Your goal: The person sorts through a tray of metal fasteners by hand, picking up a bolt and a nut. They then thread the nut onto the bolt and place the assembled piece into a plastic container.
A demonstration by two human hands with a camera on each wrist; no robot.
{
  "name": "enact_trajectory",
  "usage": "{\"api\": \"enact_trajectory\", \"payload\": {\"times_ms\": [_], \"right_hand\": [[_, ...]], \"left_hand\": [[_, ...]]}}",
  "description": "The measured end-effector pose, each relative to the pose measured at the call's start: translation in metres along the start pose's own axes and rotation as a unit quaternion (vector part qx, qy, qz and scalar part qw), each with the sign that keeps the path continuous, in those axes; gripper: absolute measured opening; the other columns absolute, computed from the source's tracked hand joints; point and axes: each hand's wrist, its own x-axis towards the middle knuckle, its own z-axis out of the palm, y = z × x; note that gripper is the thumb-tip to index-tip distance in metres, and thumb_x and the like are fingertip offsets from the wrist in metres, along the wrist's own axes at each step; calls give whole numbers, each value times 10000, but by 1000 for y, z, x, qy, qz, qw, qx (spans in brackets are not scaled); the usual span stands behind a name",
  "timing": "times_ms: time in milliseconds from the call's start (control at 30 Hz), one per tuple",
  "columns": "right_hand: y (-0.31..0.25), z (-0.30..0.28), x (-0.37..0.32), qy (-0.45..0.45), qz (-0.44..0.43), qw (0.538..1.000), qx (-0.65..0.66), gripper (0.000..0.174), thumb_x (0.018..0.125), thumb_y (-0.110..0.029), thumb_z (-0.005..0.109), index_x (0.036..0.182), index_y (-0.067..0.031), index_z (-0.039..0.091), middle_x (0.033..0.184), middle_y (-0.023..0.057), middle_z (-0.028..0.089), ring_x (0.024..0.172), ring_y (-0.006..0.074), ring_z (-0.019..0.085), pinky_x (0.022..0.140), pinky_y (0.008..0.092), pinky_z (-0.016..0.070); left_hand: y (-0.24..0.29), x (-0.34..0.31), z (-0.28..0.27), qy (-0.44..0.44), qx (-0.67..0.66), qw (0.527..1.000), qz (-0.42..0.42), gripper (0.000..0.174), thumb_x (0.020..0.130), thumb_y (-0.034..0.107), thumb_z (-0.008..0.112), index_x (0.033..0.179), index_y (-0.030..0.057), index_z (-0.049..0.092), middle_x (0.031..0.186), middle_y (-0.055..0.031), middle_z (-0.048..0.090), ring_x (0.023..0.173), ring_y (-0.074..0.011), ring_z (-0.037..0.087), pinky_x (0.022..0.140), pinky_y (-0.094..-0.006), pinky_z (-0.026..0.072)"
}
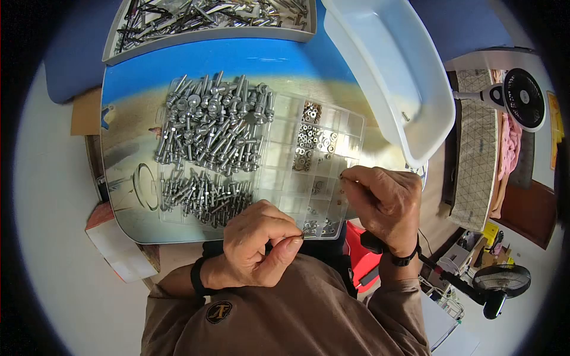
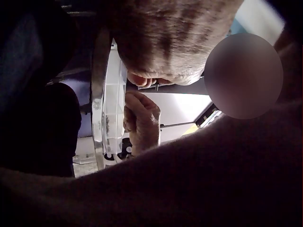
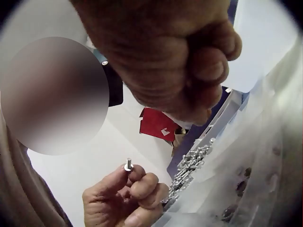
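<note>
My left hand (image 1: 261, 243) is in front of the organizer box's near edge, pinching a small bolt (image 3: 129, 163) between thumb and forefinger. The bolt's silver shank points up from the fingertips, with a wider round part at its base. Over the right side of the clear compartment box (image 1: 279, 184) is my right hand (image 1: 383, 199), its thumb and forefinger tips together on a small dark piece (image 1: 342, 175); I cannot tell its kind. Nuts and washers (image 1: 309, 136) fill several of the box's compartments.
Larger bolts (image 1: 217, 118) lie heaped left of the box, with smaller bolts (image 1: 205, 196) nearer me. At the back stands a carton (image 1: 214, 37) of mixed screws. A white plastic tub (image 1: 380, 77) at the right holds one small screw (image 1: 406, 117).
</note>
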Motion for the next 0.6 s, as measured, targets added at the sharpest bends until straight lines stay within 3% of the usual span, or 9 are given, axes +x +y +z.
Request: {"api": "enact_trajectory", "payload": {"times_ms": [433, 600], "right_hand": [[10, 10, 0, 9, -40, 995, -94, 137, 831, -58, 765, 949, -60, 695, 718, 73, 683, 617, 240, 692, 547, 366, 521], [5, 2, -14, -15, -54, 998, 18, 170, 809, -48, 784, 963, -30, 713, 758, 104, 703, 632, 262, 695, 565, 371, 532]], "left_hand": [[4, 1, 1, 13, 19, 999, -38, 61, 883, 13, 709, 930, 10, 670, 804, -68, 673, 613, -140, 554, 572, -263, 443], [11, 0, 1, 3, 35, 996, -77, 43, 914, 35, 701, 936, 10, 673, 816, -72, 665, 643, -138, 565, 588, -257, 448]]}}
